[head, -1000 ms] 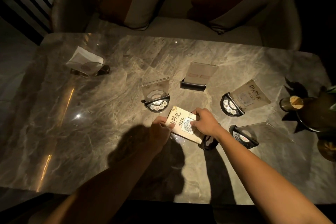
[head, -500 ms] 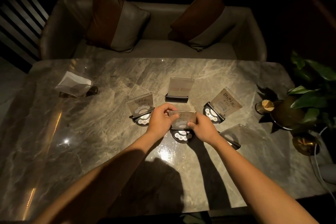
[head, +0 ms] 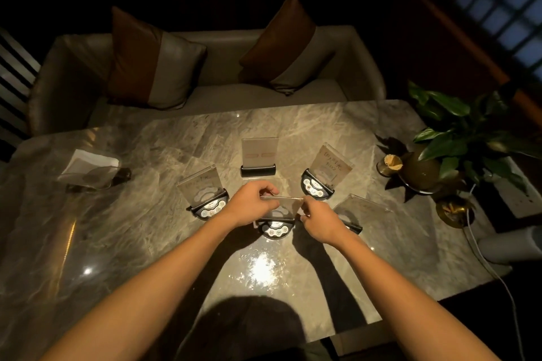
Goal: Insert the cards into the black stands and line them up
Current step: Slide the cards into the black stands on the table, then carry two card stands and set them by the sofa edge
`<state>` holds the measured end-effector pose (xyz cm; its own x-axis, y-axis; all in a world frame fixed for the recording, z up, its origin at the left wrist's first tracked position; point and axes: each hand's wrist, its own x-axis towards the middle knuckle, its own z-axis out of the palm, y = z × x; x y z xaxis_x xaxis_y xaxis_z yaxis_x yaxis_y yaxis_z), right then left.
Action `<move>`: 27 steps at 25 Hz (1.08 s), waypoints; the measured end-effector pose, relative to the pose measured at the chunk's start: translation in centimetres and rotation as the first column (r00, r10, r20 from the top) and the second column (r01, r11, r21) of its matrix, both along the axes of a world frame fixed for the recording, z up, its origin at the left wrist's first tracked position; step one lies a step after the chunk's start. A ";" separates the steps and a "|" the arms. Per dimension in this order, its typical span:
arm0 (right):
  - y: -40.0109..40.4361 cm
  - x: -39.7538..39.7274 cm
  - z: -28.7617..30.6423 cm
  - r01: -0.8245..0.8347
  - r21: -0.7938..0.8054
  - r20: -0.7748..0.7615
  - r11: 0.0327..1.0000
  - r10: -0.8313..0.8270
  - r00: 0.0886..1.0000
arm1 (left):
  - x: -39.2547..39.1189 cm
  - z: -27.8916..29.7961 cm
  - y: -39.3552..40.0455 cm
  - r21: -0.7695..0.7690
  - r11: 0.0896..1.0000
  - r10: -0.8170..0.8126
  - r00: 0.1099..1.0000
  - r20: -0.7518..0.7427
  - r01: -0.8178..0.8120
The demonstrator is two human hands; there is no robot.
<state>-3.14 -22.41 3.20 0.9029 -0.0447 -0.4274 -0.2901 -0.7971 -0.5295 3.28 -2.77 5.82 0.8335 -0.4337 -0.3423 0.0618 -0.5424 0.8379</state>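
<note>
Two bare forearms reach forward from the lower corners over a dim grey marble desk [head: 123, 243], converging at its middle. The left hand [head: 249, 205] and the right hand [head: 321, 221] each pinch one upper corner of a clear acrylic card holder with a pale card [head: 281, 208], fingers closed on its edges, wrists slightly bent inward. The card's lower edge sits at a round black stand with white buttons [head: 275, 228] directly below it. Around it, three more carded stands face the camera: one to the left [head: 208, 199], a rectangular one behind [head: 258, 159], one to the right [head: 322, 176]. A further clear holder [head: 362, 208] lies tilted just beside the right wrist.
</note>
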 end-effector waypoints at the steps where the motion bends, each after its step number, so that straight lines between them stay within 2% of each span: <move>1: -0.2 -0.3 1.0 0.001 -0.016 0.042 1.000 0.000 0.999 | 0.4 0.5 -0.3 -0.008 0.999 -0.039 0.999 -0.006 0.039; 6: -3.1 -2.1 6.5 0.096 -0.058 0.335 0.994 -0.071 0.940 | 2.2 3.2 -4.1 -0.033 0.995 -0.089 0.991 0.096 0.093; 9: -6.1 -3.0 8.4 0.192 -0.081 0.412 0.978 -0.143 0.900 | 3.1 3.7 -7.4 0.000 0.989 -0.144 0.969 0.200 0.147; 12: -9.3 -3.9 7.8 0.209 -0.114 0.360 0.971 -0.156 0.920 | 3.5 3.9 -10.3 0.107 0.969 -0.247 0.916 0.315 0.224; 15: -11.8 -4.5 6.1 0.145 -0.170 0.213 0.975 -0.107 0.971 | 3.9 4.0 -13.2 0.215 0.924 -0.380 0.823 0.422 0.316; 17: -13.1 -4.4 4.8 0.098 -0.208 0.134 0.973 -0.071 0.988 | 4.5 3.8 -15.1 0.326 0.877 -0.470 0.774 0.425 0.353; 19: -14.2 -4.1 3.6 0.070 -0.201 0.124 0.977 -0.046 0.991 | 5.3 3.1 -16.6 0.440 0.820 -0.547 0.729 0.412 0.366; 22: -16.0 -3.1 2.6 0.067 -0.145 0.146 0.987 -0.045 0.988 | 6.6 1.5 -18.0 0.545 0.761 -0.592 0.721 0.360 0.352; 27: -19.4 -0.1 1.6 0.066 -0.038 0.125 0.997 -0.061 0.990 | 7.9 0.3 -19.0 0.640 0.730 -0.594 0.685 0.422 0.240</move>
